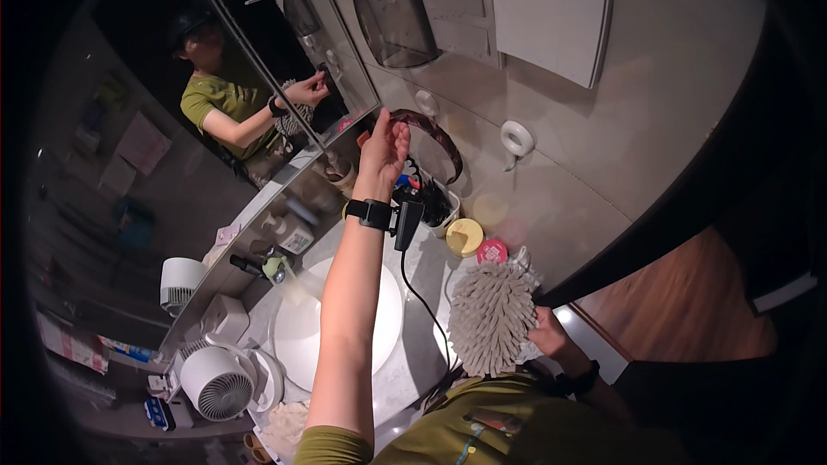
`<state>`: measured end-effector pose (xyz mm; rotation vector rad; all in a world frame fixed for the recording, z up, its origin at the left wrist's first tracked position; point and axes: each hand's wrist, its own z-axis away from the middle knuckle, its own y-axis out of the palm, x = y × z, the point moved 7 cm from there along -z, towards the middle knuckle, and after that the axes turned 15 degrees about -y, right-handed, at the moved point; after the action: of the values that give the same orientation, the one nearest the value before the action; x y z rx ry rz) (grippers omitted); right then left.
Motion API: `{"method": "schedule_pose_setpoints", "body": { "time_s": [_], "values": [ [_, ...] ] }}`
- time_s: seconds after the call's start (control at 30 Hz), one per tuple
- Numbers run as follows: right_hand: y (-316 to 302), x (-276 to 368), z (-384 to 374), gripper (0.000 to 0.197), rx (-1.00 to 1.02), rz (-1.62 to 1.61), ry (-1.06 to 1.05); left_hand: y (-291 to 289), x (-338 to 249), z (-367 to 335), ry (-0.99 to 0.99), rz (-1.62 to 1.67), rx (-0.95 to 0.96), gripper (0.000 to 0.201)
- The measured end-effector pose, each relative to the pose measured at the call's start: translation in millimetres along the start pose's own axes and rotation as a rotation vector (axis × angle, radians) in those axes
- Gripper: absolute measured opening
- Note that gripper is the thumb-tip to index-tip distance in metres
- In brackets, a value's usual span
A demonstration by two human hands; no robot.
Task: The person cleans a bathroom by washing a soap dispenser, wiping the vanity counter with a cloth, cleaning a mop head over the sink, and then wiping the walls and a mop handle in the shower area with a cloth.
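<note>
My left hand point(385, 153) is stretched out toward the wall beside the mirror, its fingers closed on a dark patterned headband point(446, 148). The band curves out to the right, over a white container point(450, 215) filled with dark items. Low on the right, my right hand point(554, 334) grips the edge of a fluffy grey chenille cleaning mitt point(491, 317). This mitt hangs in front of my body, over the counter's near right part. A yellow round tin point(464, 238) and a pink round tin point(492, 251) sit just beyond it.
A white washbasin point(297, 331) with a tap point(274, 269) lies under my left forearm. Left of it stands a white fan point(215, 381). A soap bottle point(293, 234) is near the mirror point(224, 112). A white hook point(517, 138) is on the wall. A cable hangs from my left wrist.
</note>
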<state>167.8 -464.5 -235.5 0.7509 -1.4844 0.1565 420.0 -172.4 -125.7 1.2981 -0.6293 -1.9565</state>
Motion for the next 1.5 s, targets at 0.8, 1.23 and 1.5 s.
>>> {"method": "schedule_pose_setpoints", "body": {
  "time_s": [0.8, 1.23, 1.5],
  "values": [
    [24.2, 78.0, -14.3, 0.027, 0.205, 0.789, -0.433, 60.8, 141.9, 140.5, -0.122, -1.354, 0.462, 0.027],
    [24.7, 83.5, -15.1, 0.031, 0.142, 0.742, -0.434, 67.6, 100.4, 142.3, 0.163, -0.986, 0.243, 0.013],
    [-13.8, 64.4, -31.9, 0.036, -0.158, 0.257, -0.304, 104.5, 86.6, 131.4, 0.487, -0.986, 0.171, 0.008]
  ]
}}
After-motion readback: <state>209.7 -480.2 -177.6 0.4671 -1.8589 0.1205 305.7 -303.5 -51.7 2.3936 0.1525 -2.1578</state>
